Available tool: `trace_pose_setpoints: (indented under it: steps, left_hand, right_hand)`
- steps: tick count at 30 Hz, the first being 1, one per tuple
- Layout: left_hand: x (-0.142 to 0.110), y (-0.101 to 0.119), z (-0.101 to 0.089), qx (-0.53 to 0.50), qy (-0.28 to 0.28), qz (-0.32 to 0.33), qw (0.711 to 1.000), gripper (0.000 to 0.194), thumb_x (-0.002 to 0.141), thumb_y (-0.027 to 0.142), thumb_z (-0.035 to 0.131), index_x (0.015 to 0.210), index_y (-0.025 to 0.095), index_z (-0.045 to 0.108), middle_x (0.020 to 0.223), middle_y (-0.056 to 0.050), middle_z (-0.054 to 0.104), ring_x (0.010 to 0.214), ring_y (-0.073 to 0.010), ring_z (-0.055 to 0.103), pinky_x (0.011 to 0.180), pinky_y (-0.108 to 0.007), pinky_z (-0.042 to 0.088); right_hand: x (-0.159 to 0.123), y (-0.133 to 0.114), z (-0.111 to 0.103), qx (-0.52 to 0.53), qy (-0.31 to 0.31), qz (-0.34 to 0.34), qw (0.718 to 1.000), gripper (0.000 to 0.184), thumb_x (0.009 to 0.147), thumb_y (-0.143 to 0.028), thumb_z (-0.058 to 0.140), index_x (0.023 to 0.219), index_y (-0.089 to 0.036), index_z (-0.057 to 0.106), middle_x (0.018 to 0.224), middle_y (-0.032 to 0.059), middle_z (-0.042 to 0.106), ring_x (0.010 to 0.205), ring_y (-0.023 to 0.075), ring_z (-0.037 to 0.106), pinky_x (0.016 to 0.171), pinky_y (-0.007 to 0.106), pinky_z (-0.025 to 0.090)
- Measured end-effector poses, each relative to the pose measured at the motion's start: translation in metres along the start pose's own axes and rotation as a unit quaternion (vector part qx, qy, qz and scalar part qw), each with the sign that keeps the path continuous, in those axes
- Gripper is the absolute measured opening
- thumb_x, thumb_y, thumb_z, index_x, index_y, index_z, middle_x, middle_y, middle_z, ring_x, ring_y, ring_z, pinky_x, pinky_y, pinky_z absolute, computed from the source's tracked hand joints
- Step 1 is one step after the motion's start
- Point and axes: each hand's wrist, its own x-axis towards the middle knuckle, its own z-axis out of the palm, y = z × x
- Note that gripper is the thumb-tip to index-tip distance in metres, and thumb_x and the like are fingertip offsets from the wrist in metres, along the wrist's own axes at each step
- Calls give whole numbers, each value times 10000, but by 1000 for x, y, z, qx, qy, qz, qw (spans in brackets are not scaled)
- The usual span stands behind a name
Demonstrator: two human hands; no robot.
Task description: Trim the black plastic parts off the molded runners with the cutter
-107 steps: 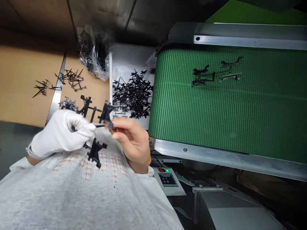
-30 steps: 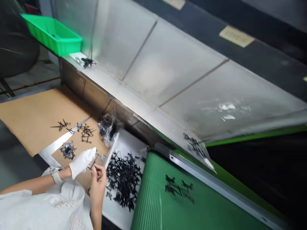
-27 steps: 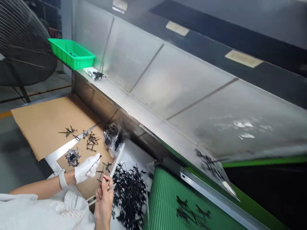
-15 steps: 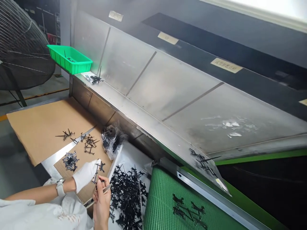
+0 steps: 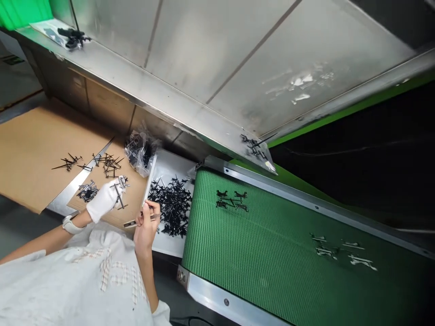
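Note:
My left hand (image 5: 108, 198), in a white glove, is closed on a dark plastic part (image 5: 118, 195) with thin bars and small branching ends. It is held just above the cardboard, beside a small pile of grey-black pieces (image 5: 88, 190). My bare right hand (image 5: 147, 226) grips what looks like a slim metal utility knife (image 5: 130, 223), lying across the fingers. That hand is by the near-left edge of a white tray (image 5: 170, 246) heaped with black branching plastic parts (image 5: 171, 203). The two hands are apart.
Thin black sprue pieces (image 5: 109, 164) lie on cardboard (image 5: 30, 136), near a plastic bag of dark parts (image 5: 139, 149). A green conveyor belt (image 5: 238, 244) on the right carries black part sets (image 5: 233, 200). A metal ledge (image 5: 142, 83) runs behind, holding parts and a green bin (image 5: 27, 11).
My view has swung right and down, showing more of the belt. My left hand with the plastic part and my right hand with the knife have moved farther apart.

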Motion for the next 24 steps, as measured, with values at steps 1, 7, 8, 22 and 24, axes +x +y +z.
trace_pose_setpoints:
  steps: [1,7,8,22,24]
  left_hand:
    - [-2,3,-4,20,-26,-1,999,225,1001,242,507,1026,168,717,907,-36,765,796,-160,728,785,-276,595]
    - [-4,11,-8,161,-125,-20,979,235,938,229,518,1019,187,735,882,-88,808,758,-248,769,686,-285,543]
    - [-4,9,-6,178,-134,-24,975,233,933,238,530,1042,185,728,902,-100,810,766,-256,770,679,-288,538]
    - [-5,-31,5,210,-121,-96,965,277,966,270,500,1112,180,717,967,-96,786,884,-225,745,792,-295,556]
    - [5,-44,-3,187,-110,-110,970,272,999,284,490,1091,185,725,993,-67,777,917,-196,733,831,-290,572]
  right_hand:
    - [2,-3,0,-5,-5,-3,1000,441,757,-610,720,879,-258,484,620,-121,341,473,47,233,448,172,231]
    - [15,-16,2,-75,-90,16,993,348,733,-490,767,821,-215,575,592,-84,510,487,68,382,403,176,237]
    - [16,-16,3,-87,-98,16,991,333,731,-473,769,811,-212,578,579,-84,515,492,73,401,404,177,252]
    - [14,8,1,-147,-40,-33,988,295,847,-481,686,792,-232,539,626,-62,557,541,102,479,485,217,382]
    - [21,18,-12,-144,-57,0,988,336,908,-544,606,834,-230,512,606,-92,505,436,66,356,409,195,304]
